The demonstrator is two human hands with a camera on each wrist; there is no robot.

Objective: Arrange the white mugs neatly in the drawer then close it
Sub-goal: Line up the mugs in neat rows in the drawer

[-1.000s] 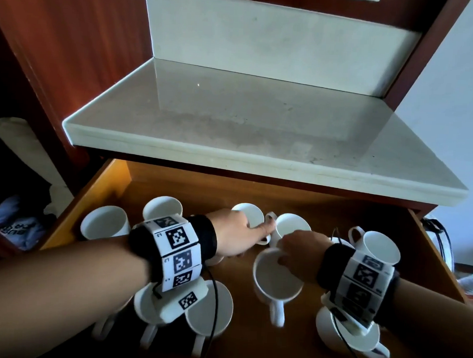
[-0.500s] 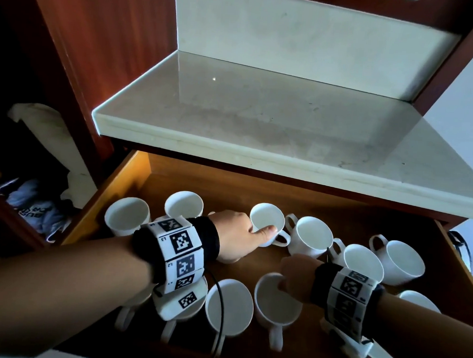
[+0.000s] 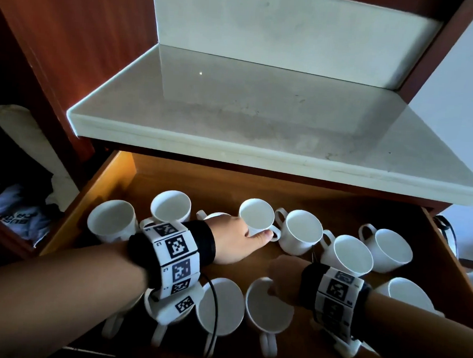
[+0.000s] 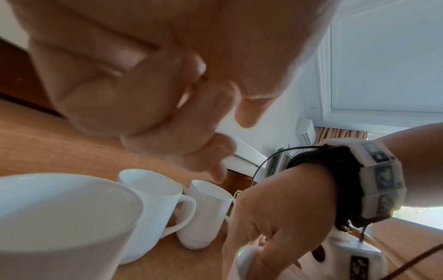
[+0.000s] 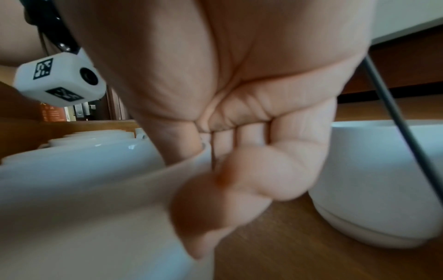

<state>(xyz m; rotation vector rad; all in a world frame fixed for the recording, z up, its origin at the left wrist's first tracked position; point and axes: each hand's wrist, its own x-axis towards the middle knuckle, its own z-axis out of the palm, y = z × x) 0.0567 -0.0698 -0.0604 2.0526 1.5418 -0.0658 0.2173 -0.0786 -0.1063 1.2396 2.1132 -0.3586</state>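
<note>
Several white mugs stand upright in an open wooden drawer (image 3: 113,182). My left hand (image 3: 237,237) lies at a back-row mug (image 3: 256,216), thumb against its side by the handle. In the left wrist view its fingers (image 4: 191,132) are curled with no mug inside them. My right hand (image 3: 282,275) pinches the rim of a front-row mug (image 3: 266,310), whose handle points toward me. The right wrist view shows that mug (image 5: 95,199) with its wall between thumb and fingers (image 5: 239,170). Other mugs line the back row (image 3: 301,232) and the front row (image 3: 219,305).
A pale stone countertop (image 3: 261,119) overhangs the drawer's back. A dark open compartment with clothes (image 3: 17,215) lies to the left. Wrist-camera cables (image 3: 216,316) hang over the front mugs. Another mug (image 5: 383,180) stands close to my right hand.
My right hand has drawn its mug back toward me, level with the front row. The left hand has stayed at the back-row mug. My view has shifted to the left.
</note>
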